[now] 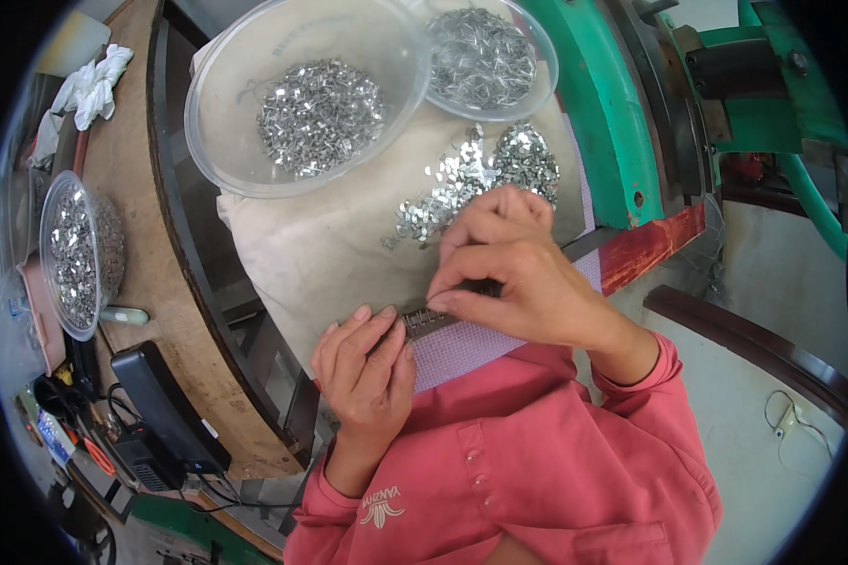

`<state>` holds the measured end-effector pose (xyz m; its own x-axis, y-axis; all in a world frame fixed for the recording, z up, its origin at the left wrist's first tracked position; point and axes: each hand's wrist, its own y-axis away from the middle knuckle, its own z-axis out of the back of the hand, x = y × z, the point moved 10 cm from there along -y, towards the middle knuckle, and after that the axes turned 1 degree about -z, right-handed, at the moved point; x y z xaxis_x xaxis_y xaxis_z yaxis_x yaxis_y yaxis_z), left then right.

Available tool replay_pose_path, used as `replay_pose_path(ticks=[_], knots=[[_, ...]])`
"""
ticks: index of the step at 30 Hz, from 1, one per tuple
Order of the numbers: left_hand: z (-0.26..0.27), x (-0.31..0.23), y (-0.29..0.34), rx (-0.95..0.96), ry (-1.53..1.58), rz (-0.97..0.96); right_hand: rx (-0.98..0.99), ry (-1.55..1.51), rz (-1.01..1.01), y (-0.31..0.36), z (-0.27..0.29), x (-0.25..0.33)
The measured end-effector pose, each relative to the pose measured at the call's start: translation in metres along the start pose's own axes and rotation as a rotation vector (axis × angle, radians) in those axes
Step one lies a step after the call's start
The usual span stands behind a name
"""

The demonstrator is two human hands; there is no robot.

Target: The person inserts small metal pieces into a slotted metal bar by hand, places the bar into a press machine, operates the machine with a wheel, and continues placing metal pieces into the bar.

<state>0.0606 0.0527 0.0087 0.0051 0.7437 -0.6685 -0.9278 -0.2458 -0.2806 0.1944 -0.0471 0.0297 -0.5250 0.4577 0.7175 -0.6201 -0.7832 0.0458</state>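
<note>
A narrow dark metal strip [431, 321] with small shiny metal pieces set along it lies across the near edge of the cloth. My left hand [366, 377] is closed around its left end, fingertips on top. Over the strip, my right hand [528, 273] has its thumb and index finger pinched together; whatever is between them is too small to make out. Just beyond that hand, a loose pile of small flat silvery metal pieces [452, 193] spreads on the pale cloth [292, 254]. Part of the strip is hidden under the right hand.
Behind the pile stand a large clear bowl [203, 141] of metal pieces and a smaller clear bowl [548, 80] of thin ones. At left, another tub [85, 250] sits on a wooden table [160, 311] near a black device [165, 405]. A green machine [612, 113] borders the right.
</note>
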Motion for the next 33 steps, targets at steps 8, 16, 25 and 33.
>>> replay_pose_path(ticks=[8,16,25,33], knots=[[0.003,0.000,0.002,-0.002,0.007,0.013,-0.071,0.095,-0.116,0.031,0.054,-0.031],[0.001,0.002,0.002,0.003,0.006,0.021,-0.028,0.105,-0.163,0.040,0.037,-0.039],[0.001,0.001,0.002,0.001,0.000,0.023,-0.053,0.167,-0.134,0.040,0.035,-0.035],[0.001,0.001,0.000,-0.003,-0.005,0.016,-0.076,0.176,-0.118,0.039,0.038,-0.032]])
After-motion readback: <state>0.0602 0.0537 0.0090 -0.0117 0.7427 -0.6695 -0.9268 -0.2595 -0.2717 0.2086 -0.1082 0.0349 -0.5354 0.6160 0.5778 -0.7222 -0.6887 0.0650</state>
